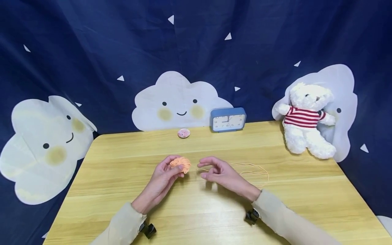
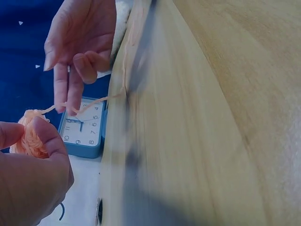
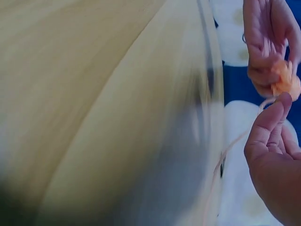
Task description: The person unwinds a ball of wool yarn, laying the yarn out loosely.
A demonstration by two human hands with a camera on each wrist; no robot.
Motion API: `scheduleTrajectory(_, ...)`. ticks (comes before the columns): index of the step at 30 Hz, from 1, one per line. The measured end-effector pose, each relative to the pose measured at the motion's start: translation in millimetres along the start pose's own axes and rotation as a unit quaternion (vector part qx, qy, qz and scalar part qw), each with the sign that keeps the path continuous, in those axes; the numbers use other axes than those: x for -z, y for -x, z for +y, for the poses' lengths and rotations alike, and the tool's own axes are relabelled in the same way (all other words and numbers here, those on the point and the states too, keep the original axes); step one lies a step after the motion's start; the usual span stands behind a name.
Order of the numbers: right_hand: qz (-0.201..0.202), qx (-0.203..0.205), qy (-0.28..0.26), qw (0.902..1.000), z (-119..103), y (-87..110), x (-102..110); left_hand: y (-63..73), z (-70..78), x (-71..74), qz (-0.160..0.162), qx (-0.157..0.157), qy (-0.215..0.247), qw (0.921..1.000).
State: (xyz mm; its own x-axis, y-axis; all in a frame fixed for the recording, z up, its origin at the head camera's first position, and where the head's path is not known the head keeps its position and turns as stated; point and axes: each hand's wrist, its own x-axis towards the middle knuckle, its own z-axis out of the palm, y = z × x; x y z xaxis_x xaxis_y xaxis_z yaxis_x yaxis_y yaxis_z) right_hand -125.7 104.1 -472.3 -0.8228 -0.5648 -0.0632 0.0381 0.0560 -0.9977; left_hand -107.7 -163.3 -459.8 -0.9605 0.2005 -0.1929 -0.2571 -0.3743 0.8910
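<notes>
A small wound ball of peach-orange yarn [image 1: 181,164] is pinched between the thumb and fingers of my left hand [image 1: 162,177], above the middle of the table. To its right, apart from the ball, my right hand [image 1: 226,177] hovers with its thumb away from its fingers. In the left wrist view, two fingers of the right hand [image 2: 84,40] are extended and the others bent. A yarn strand [image 2: 96,101] runs from the ball across those extended fingertips, then toward the table. Loose yarn [image 1: 254,164] lies in a loop on the wood behind the right hand.
On the wooden table [image 1: 122,153], a blue clock [image 1: 228,119] stands at the back edge, with a round pink item [image 1: 183,133] left of it. A white teddy bear [image 1: 309,120] in a striped shirt sits at the back right. A navy cloud-patterned curtain [image 1: 107,41] hangs behind.
</notes>
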Motion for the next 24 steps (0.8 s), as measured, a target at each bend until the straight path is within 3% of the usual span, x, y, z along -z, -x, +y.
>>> scheduleTrajectory(8, 0.006, -0.011, 0.004, 0.9999, -9, -6.9, -15, 1.5, 1.2, -0.5, -0.009, 0.001, -0.002, 1.0)
scheduleTrajectory(20, 0.075, -0.01, 0.022, 0.9969, -13, 7.6, 0, 1.9, -0.5, 5.1, -0.003, 0.011, -0.048, 0.9988)
scheduleTrajectory(24, 0.1, -0.002, 0.028, 0.9946, -17, 14.0, 6, 3.6, -0.6, 6.3, -0.033, 0.006, -0.046, 0.9984)
